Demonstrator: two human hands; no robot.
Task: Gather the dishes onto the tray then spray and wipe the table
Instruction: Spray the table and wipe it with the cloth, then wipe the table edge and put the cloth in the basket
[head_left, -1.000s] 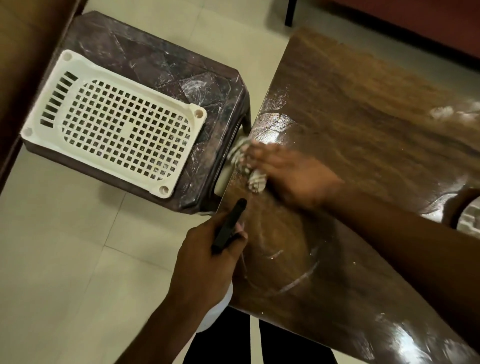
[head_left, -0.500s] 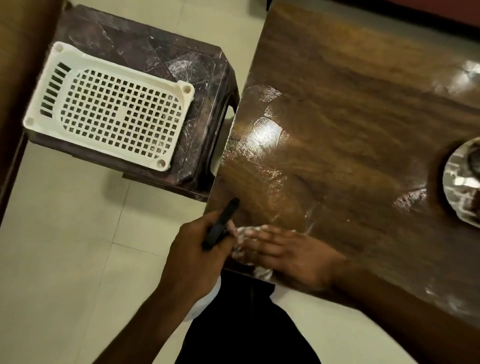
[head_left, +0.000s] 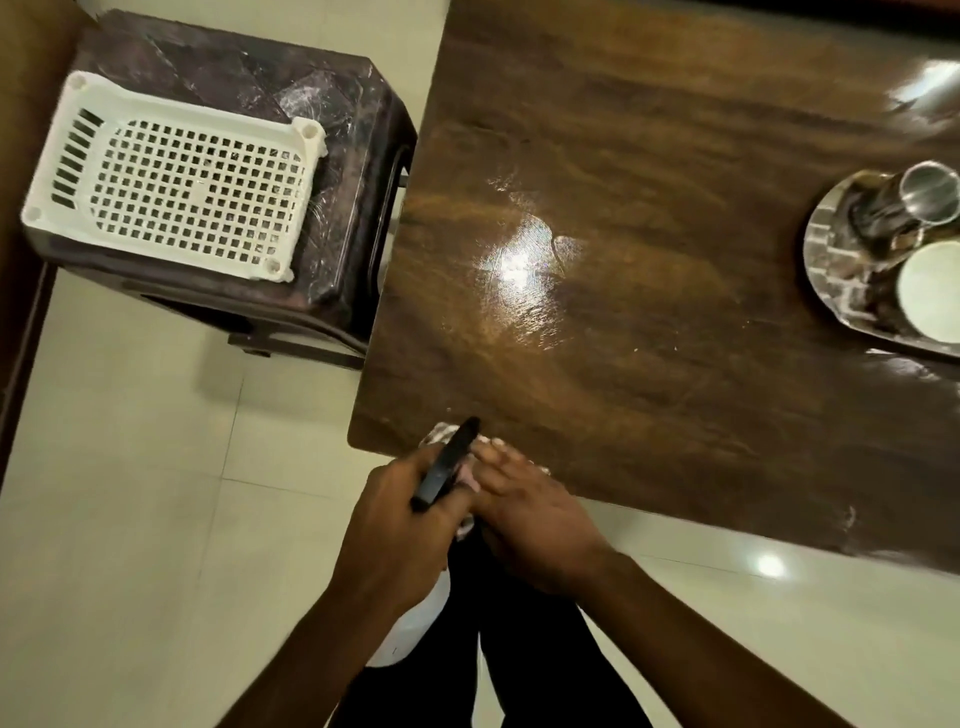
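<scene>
My left hand (head_left: 395, 525) grips a spray bottle (head_left: 448, 462) by its black trigger head; the white body (head_left: 415, 623) hangs below my wrist, off the table's near edge. My right hand (head_left: 535, 514) presses a pale cloth (head_left: 439, 432) at the near left corner of the dark wooden table (head_left: 649, 234); most of the cloth is hidden under both hands. A steel plate (head_left: 841, 280) at the right edge carries a steel tumbler (head_left: 919, 200) and a white cup (head_left: 930, 291). The white perforated tray (head_left: 176, 182) lies empty on a stool to the left.
The dark plastic stool (head_left: 353, 171) stands close against the table's left side. Pale tiled floor (head_left: 130, 493) surrounds it. A wet sheen (head_left: 519, 260) shows on the tabletop's middle. My dark trousers (head_left: 467, 649) are below the hands.
My right hand dragged the cloth from the far left edge down to the near left corner. My left hand with the bottle stayed beside it. The view shifted, revealing the plate.
</scene>
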